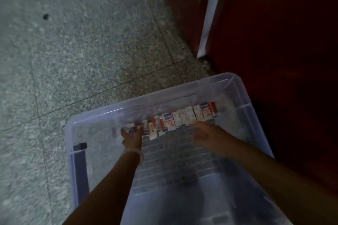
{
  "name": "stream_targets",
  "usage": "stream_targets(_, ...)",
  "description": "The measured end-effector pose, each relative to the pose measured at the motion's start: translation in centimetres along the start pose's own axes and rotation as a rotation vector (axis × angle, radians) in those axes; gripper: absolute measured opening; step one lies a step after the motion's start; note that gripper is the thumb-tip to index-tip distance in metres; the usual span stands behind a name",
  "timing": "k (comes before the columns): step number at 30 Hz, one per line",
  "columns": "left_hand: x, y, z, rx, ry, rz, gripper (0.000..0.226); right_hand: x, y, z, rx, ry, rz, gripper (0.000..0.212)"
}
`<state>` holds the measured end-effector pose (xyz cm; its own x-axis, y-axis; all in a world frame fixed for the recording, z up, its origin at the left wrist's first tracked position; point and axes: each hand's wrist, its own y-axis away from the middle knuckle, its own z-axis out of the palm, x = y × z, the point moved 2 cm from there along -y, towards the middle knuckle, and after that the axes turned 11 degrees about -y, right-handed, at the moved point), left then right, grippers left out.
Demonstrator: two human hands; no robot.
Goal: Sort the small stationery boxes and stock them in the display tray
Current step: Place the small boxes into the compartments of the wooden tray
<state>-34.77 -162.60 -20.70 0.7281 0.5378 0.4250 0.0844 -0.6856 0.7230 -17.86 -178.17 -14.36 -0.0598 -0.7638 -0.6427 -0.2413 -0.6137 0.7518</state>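
A clear plastic bin (pixel 243 97) sits on the floor below me. Several small white, red and blue stationery boxes (pixel 181 118) stand in a row along its far wall. My left hand (pixel 132 136) reaches to the left end of the row, fingers extended and touching the boxes there. My right hand (pixel 202 132) lies just in front of the right half of the row, fingers pointing at the boxes; the blur hides whether they touch. A pale bangle circles my left wrist.
The bin stands on a grey speckled tile floor (pixel 73 51). A dark red door or cabinet (pixel 274 33) with a white edge strip (pixel 212 12) rises at the right. A dark clip (pixel 80 146) sits on the bin's left rim.
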Motion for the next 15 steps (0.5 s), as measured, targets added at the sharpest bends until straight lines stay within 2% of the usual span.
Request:
stream_targets(3,0.4,-1.9,1.6,0.064,-0.004,0.029,0.06,2.1,-0.8,0.2,0.0,-0.076,0.052,0.038)
stream_targets(5,0.7,-2.4,3.1,0.003,0.143,0.031,0.037,2.9,-1.1,0.3,0.028,-0.131,0.061,0.029)
stream_targets(7,0.7,-2.9,4.1,-0.02,0.263,0.0,0.047,3.3,-1.6,0.4,0.036,-0.163,0.07,0.03)
stream_targets(13,0.5,-3.9,4.0,-0.056,0.325,-0.018,0.065,3.1,-1.9,0.0,0.03,-0.214,0.053,0.03)
stream_targets(15,0.4,-4.6,3.8,-0.043,0.296,-0.011,0.068,3.2,-2.0,0.2,0.024,-0.192,0.055,0.036)
